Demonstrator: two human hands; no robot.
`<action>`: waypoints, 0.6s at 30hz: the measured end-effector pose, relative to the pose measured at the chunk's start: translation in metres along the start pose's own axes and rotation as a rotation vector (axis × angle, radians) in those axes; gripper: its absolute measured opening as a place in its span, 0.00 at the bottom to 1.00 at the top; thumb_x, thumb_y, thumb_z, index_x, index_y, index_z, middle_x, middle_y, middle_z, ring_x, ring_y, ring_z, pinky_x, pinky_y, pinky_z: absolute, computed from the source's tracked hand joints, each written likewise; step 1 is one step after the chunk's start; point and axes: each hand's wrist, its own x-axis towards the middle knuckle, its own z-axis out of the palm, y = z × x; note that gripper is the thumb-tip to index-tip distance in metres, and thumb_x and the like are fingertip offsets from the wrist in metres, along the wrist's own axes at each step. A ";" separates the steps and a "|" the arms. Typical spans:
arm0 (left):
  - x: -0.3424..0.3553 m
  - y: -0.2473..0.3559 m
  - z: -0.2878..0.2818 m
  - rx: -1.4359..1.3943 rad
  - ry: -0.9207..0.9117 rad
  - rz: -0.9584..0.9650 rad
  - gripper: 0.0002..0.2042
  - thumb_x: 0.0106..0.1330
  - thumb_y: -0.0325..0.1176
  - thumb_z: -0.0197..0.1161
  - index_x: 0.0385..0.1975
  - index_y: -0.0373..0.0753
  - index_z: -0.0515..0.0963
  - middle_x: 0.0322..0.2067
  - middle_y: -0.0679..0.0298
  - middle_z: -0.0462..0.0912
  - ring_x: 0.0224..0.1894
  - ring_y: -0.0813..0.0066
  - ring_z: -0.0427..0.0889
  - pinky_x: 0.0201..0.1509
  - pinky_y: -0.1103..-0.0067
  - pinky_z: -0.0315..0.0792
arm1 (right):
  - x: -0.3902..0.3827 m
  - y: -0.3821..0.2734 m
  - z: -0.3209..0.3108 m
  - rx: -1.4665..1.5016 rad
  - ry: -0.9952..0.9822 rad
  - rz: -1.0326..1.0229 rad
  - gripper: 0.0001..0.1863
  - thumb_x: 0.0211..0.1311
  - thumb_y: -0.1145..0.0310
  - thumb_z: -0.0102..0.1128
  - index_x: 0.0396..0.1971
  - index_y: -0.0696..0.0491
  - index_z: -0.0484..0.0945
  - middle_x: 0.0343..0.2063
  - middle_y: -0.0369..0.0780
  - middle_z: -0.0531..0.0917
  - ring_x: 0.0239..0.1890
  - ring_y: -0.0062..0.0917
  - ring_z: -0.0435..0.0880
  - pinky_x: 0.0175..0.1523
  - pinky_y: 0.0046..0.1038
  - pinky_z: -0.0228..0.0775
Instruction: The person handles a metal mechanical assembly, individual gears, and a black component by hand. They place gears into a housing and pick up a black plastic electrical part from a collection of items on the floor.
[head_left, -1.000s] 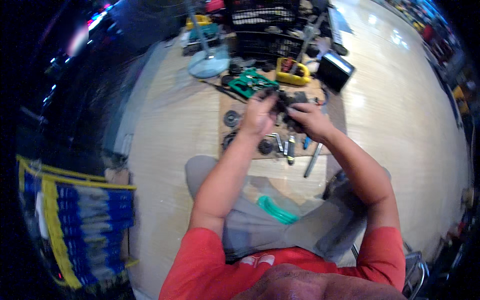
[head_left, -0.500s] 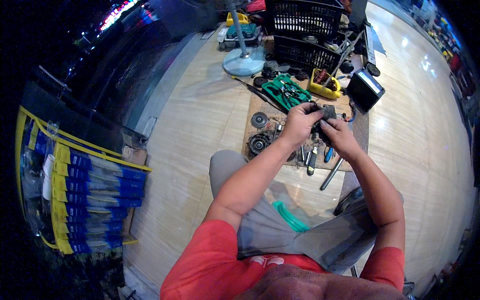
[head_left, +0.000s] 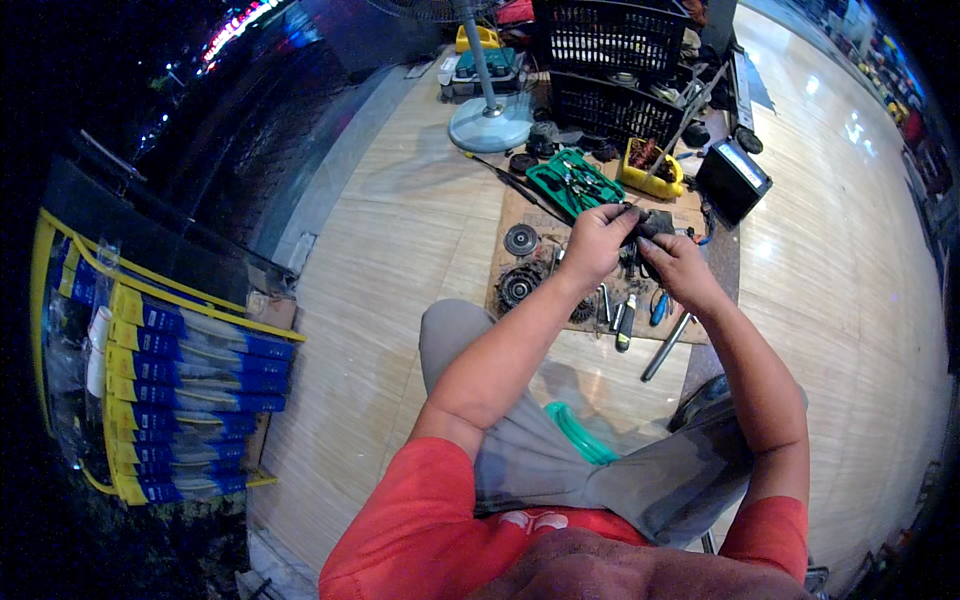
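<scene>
Over a sheet of brown cardboard, both my hands hold a small dark machine part, its exact kind too small to tell. My left hand pinches it from the left, thumb and fingers closed. From the right, my right hand grips its lower side with bent fingers. Below them lie a black-and-yellow handled tool, a blue-handled tool and a metal bar. Left of my hands rest a round grooved disc and a round machine housing, both dark and greasy.
A green tool tray lies beyond my hands, beside a yellow bin and a black boxy battery. Farther back stand a fan base and black crates. A yellow rack of blue-and-yellow packages stands at left.
My hands have shifted very slightly around the dark part, and both still grip it. The whole view has moved a touch; nothing on the cardboard has visibly moved.
</scene>
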 end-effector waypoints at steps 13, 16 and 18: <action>-0.008 0.008 0.004 0.907 0.038 0.662 0.14 0.63 0.25 0.59 0.47 0.29 0.76 0.44 0.50 0.81 0.47 0.56 0.80 0.53 0.68 0.73 | 0.000 -0.006 -0.017 -0.418 0.007 -0.186 0.18 0.65 0.60 0.56 0.31 0.63 0.79 0.25 0.53 0.80 0.28 0.40 0.79 0.36 0.39 0.68; -0.012 0.016 -0.002 1.150 -0.287 0.643 0.12 0.59 0.25 0.60 0.42 0.34 0.79 0.42 0.52 0.80 0.47 0.51 0.77 0.52 0.65 0.72 | -0.001 -0.005 -0.025 -0.381 -0.052 -0.112 0.17 0.63 0.58 0.57 0.31 0.60 0.80 0.27 0.53 0.81 0.32 0.48 0.80 0.38 0.43 0.71; -0.015 0.017 -0.003 1.240 -0.321 0.612 0.09 0.58 0.26 0.61 0.39 0.36 0.80 0.37 0.54 0.80 0.43 0.52 0.78 0.47 0.64 0.73 | -0.004 -0.005 -0.026 -0.364 -0.055 -0.114 0.16 0.62 0.59 0.58 0.31 0.60 0.81 0.26 0.52 0.81 0.32 0.48 0.81 0.38 0.43 0.71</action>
